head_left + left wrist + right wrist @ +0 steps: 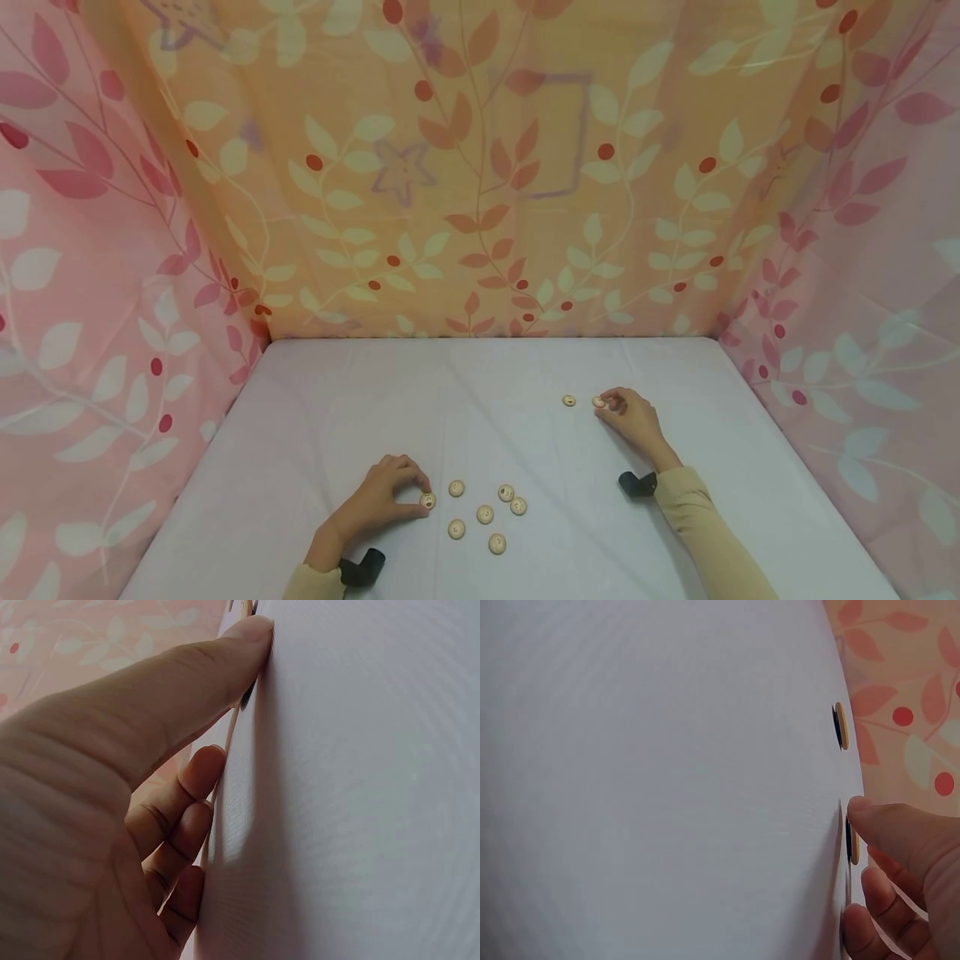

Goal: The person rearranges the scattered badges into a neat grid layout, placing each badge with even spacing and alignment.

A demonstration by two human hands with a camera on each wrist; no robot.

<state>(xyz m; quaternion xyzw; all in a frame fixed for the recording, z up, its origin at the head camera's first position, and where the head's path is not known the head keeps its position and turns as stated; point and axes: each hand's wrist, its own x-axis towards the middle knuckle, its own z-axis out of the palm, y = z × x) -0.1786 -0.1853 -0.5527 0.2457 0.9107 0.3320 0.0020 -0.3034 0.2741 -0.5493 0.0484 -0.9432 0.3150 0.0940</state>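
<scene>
Small round wooden discs with dark markings lie flat on the white tablecloth. At the left of a loose group, my left hand (386, 493) pinches one disc (427, 501) between thumb and fingers. In the left wrist view, the thumb (202, 671) hides most of that piece. Farther back on the right, my right hand (632, 419) has its thumb and fingertips around another disc (598, 402). The right wrist view shows this disc (855, 844) edge-on, right at the thumb tip. Just left of it lies a separate disc (569, 401).
Several more discs, among them one in the middle (485, 514), are scattered between the hands near the front. A white cloth (390, 383) covers the table. Patterned fabric walls (480, 250) enclose its back and both sides. Black wrist devices (637, 484) sit at both cuffs.
</scene>
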